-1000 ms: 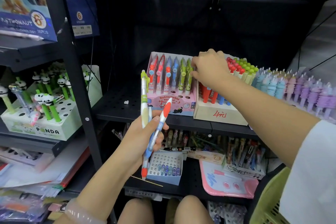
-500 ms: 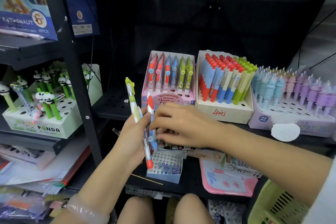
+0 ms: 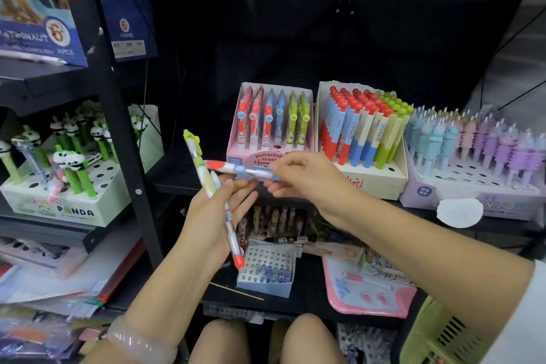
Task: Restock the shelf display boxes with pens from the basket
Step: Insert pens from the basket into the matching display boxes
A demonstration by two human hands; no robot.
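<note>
Black metal shelving is carrying the pink display box of retractable erasers beside a cream box of red, blue and green pens, with the green basket sitting at lower right. Left hand is gripping a green pen and a red-tipped pen, while right hand is pinching a red-capped pen level before the pink box.

A black metal shelving unit fills the view, its upright post standing left of centre. The perforated shelf board and dark back panel lie in shadow. At the far right, a grey wall catches dim light.
</note>
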